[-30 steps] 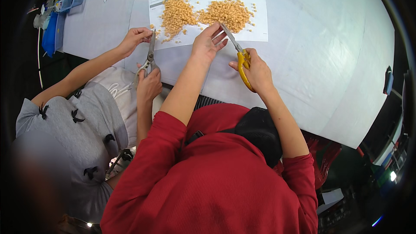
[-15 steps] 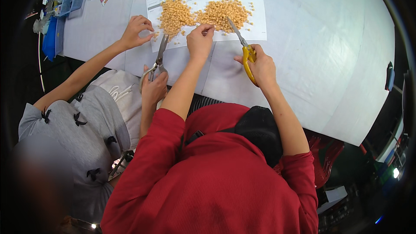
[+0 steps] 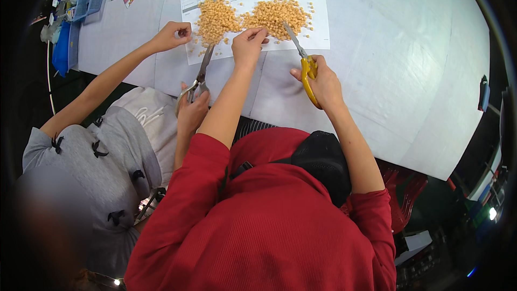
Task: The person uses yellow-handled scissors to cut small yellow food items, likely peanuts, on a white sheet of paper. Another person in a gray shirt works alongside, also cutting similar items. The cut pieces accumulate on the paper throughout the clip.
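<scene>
Head view, left hand [image 3: 247,43] advanced to pieces [image 3: 274,15]

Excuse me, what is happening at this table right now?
A person in red works at a white table. Their right hand holds yellow-handled scissors, blades pointing into a heap of small orange-yellow pieces on a printed sheet. Their left hand pinches something at the heap's edge. Beside them, a person in grey holds grey scissors.

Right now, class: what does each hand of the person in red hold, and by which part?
Right hand holds yellow scissors by the handles. Left hand pinches at the orange pieces; whether it holds one cannot be told.
</scene>
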The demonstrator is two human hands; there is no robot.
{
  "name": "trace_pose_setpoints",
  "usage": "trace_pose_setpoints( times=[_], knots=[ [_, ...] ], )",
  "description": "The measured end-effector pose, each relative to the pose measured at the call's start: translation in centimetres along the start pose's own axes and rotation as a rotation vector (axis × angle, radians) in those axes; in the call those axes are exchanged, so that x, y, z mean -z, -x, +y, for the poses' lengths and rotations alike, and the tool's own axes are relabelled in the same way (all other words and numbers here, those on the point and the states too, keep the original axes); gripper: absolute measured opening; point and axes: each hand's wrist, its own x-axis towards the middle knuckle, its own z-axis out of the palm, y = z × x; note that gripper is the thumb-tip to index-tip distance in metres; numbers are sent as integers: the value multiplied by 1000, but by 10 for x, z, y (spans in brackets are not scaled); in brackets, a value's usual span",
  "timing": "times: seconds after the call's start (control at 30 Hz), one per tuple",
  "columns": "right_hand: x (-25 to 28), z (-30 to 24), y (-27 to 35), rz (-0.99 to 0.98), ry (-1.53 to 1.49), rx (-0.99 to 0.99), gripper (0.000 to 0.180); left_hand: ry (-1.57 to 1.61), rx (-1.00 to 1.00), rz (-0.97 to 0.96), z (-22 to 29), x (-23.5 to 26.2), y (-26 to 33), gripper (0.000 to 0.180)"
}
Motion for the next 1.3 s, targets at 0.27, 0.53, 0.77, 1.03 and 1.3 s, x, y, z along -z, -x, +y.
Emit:
trace_pose_setpoints(
  times=[0.27,0.53,0.77,1.03,1.3],
  knots=[
    [-11,-3,4,-105,9,37,73,302,242,-138,13,9,11,21],
    [-26,0,1,-48,60,109,69,375,306,-163,-1,17,9,18],
    [-37,1,-3,-101,119,56,70,415,356,-86,-9,17,9,21],
    [-40,-4,-2,-140,112,7,66,412,330,-36,-14,15,11,21],
    [-31,-6,5,-95,115,34,70,-146,-252,96,-22,16,4,35]
  ],
)
